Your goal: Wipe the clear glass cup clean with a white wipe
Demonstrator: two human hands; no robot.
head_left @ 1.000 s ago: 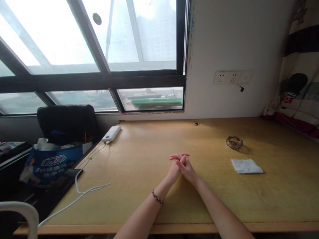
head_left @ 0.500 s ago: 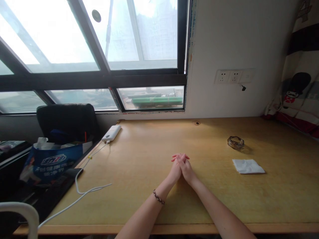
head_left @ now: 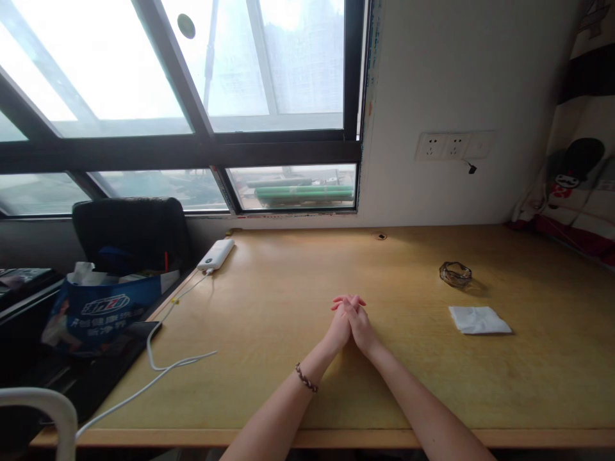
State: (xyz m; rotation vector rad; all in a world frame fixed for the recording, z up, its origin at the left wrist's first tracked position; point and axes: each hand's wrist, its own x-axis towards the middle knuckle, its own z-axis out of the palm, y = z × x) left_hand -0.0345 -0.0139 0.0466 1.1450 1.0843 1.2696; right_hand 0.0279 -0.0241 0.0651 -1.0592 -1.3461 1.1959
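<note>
My left hand (head_left: pixel 339 328) and my right hand (head_left: pixel 361 328) are clasped together over the middle of the wooden desk (head_left: pixel 269 358), their fingers interlaced and closed. No object shows between them; the palms are hidden. A braided dark bracelet (head_left: pixel 306 379) circles my left wrist. To the right of my hands lies a folded white tissue (head_left: pixel 480 319). Behind the tissue sits a brownish, ring-shaped ashtray-like dish (head_left: pixel 455 274), apparently of glass.
On the desk's left edge rests a white power bank (head_left: pixel 216 255), with a white cable (head_left: pixel 156 378) looping toward the front. A blue bag (head_left: pixel 106 314) stands left by a black chair (head_left: pixel 129 234). Wall sockets (head_left: pixel 442 146) are above the desk, and a patterned curtain (head_left: pixel 581 160) hangs at right.
The view has tilted very slightly. My clasped hands and the things on the desk keep their places.
</note>
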